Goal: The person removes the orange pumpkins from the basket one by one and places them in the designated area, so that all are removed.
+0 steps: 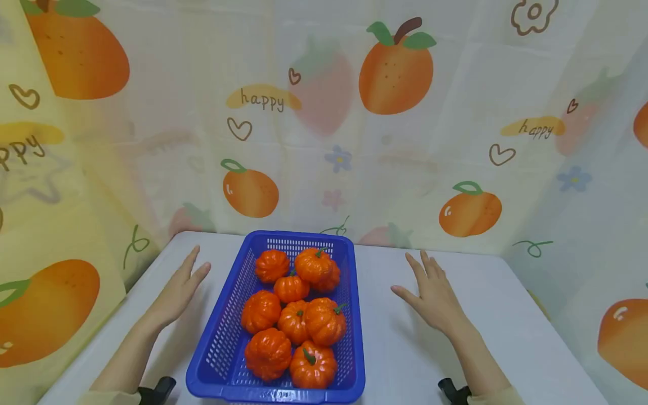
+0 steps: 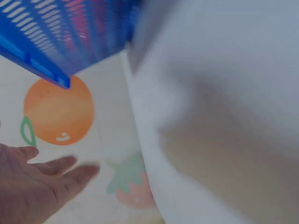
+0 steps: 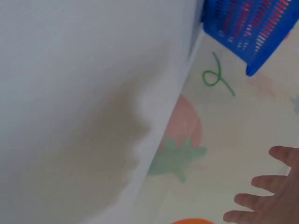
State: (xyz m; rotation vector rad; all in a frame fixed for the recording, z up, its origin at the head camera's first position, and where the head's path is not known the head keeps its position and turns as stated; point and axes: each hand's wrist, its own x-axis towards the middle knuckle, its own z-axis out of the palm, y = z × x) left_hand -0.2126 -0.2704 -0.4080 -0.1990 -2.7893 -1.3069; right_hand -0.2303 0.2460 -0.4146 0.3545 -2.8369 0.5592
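A blue plastic basket (image 1: 360,337) with slotted walls stands on the white table, holding several small orange pumpkins (image 1: 268,354). Left of it, my left hand (image 1: 174,292) is held above the table with fingers extended, apart from the basket. On the other side my right hand (image 1: 432,292) hovers with its fingers spread, also touching nothing. The left wrist view shows the left hand (image 2: 42,186) beyond the basket's blue wall (image 2: 51,74). In the right wrist view the right hand (image 3: 275,191) shows spread fingers, with a corner of the basket (image 3: 238,46) above.
The white table (image 1: 405,371) reaches back to a curtain (image 1: 314,185) printed with fruit, hearts and the word "happy". More of this cloth hangs at the left and right sides. Dark straps (image 1: 157,391) sit on both wrists.
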